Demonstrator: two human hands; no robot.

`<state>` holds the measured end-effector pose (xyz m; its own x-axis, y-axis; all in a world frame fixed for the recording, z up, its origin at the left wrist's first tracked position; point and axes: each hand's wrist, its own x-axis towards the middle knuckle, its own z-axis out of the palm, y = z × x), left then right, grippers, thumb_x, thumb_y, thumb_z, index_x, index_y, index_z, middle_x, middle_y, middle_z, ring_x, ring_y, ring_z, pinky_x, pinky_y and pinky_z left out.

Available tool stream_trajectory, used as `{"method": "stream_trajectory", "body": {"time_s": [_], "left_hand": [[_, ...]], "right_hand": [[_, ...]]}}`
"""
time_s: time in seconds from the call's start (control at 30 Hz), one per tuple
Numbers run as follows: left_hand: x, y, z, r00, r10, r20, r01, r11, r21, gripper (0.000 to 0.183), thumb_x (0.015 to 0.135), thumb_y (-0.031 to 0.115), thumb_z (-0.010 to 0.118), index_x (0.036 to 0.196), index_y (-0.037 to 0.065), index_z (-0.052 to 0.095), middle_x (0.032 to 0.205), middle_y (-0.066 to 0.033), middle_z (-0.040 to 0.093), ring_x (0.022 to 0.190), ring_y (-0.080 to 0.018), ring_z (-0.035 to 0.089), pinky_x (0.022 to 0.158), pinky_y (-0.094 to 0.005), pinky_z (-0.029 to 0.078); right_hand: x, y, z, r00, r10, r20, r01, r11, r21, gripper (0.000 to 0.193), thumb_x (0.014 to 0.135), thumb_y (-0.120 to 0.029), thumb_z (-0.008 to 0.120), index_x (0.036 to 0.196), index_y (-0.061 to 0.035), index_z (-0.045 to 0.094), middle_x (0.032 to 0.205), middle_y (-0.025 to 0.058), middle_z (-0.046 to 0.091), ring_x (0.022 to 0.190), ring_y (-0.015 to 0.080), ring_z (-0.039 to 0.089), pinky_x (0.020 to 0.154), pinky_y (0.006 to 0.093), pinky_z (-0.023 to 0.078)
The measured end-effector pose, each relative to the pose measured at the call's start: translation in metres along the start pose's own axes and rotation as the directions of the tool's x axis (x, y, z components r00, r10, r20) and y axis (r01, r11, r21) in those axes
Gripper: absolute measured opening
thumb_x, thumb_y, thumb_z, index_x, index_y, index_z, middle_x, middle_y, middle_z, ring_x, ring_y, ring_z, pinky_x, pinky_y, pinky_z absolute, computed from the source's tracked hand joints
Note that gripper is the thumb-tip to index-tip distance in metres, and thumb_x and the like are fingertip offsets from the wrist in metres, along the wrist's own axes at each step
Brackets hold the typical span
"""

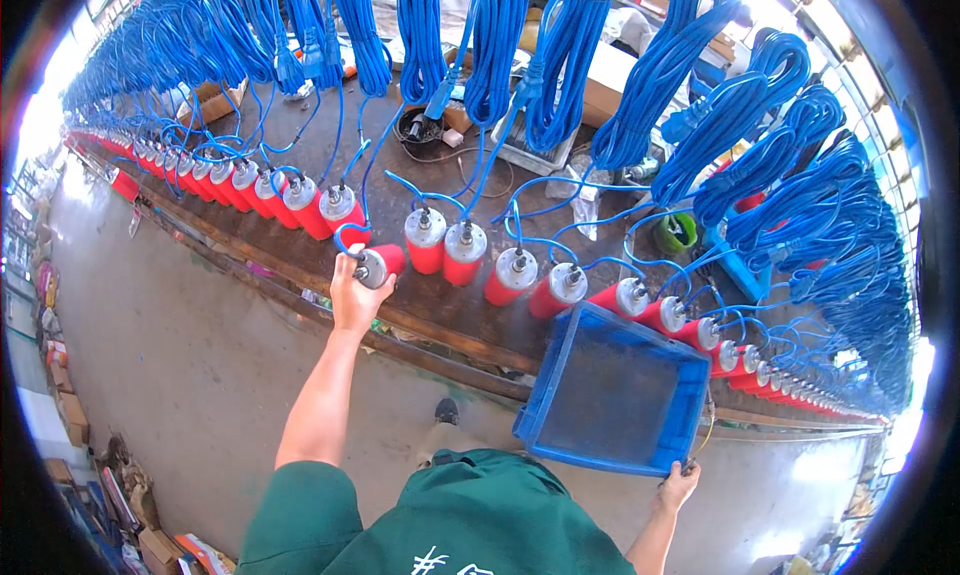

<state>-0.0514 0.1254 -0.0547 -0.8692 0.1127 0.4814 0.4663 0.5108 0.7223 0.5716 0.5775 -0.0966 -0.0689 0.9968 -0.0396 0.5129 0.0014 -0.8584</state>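
Red cylinder (378, 266): silver-capped, blue cable attached at the cap, tilted at the workbench (440, 315) front edge within a long row of like units; gripped around its body by the left hand (352, 293). Blue plastic crate (612, 393): empty, held by its near rim in the right hand (678, 483), fingers closed.

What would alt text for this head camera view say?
A left hand grips one red pump in a long bench row wired with blue cables, while the right hand holds a blue crate.
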Motion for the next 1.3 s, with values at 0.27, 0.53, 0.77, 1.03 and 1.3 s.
{"method": "stream_trajectory", "body": {"time_s": [0.27,0.53,0.77,1.03,1.3], "left_hand": [[-0.068,0.098,-0.053,0.914,-0.38,0.138,0.403,0.823,-0.4,0.067,0.078,0.003,0.091,0.135,0.003,0.056,0.108,-0.0001,0.062,0.097,-0.0092,0.059,0.09,-0.0286,0.052],[-0.115,0.197,-0.043,0.736,-0.485,0.473,0.659,0.349,-0.666,0.056,0.094,0.031,0.075,0.136,-0.002,0.057,0.122,-0.0189,0.072,0.102,-0.0306,0.078,0.082,-0.0514,0.069],[-0.138,0.219,0.022,0.577,-0.457,0.677,0.816,0.29,-0.5,0.058,0.099,0.046,0.066,0.129,-0.004,0.063,0.109,-0.0199,0.078,0.085,-0.031,0.079,0.071,-0.0434,0.069],[-0.14,0.216,0.059,0.427,-0.459,0.779,0.901,0.283,-0.327,0.047,0.099,0.05,0.061,0.133,0.017,0.058,0.124,-0.0096,0.074,0.108,-0.0281,0.076,0.083,-0.0452,0.068],[-0.14,0.218,0.06,0.432,-0.434,0.79,0.895,0.313,-0.318,0.059,0.098,0.062,0.064,0.136,0.017,0.06,0.127,-0.0085,0.075,0.116,-0.0263,0.074,0.089,-0.0449,0.066]], "right_hand": [[-0.024,-0.052,-0.001,0.981,0.177,0.076,-0.183,0.98,0.078,0.037,0.103,-0.009,0.068,0.134,-0.006,0.048,0.111,0.0062,0.063,0.072,0.0096,0.056,0.05,0.0257,0.04],[-0.014,-0.072,-0.027,0.928,0.251,0.276,-0.28,0.957,0.073,0.028,0.092,-0.001,0.062,0.117,-0.005,0.049,0.094,0.0059,0.055,0.058,0.0099,0.05,0.047,0.0244,0.04],[-0.007,-0.122,-0.07,0.875,0.218,0.432,-0.375,0.87,0.32,0.027,0.092,0.005,0.058,0.118,-0.0018,0.053,0.093,0.0058,0.058,0.068,0.012,0.058,0.051,0.0244,0.046],[-0.027,-0.157,-0.026,0.72,0.032,0.694,-0.339,0.888,0.311,0.04,0.1,-0.005,0.068,0.139,-0.0005,0.063,0.114,0.0174,0.073,0.087,0.0224,0.076,0.066,0.0282,0.059],[-0.048,-0.212,0.069,0.486,-0.473,0.735,0.364,0.874,0.322,0.019,0.094,-0.003,0.071,0.113,-0.0017,0.072,0.103,0.017,0.074,0.089,0.0328,0.074,0.082,0.04,0.058]]}}
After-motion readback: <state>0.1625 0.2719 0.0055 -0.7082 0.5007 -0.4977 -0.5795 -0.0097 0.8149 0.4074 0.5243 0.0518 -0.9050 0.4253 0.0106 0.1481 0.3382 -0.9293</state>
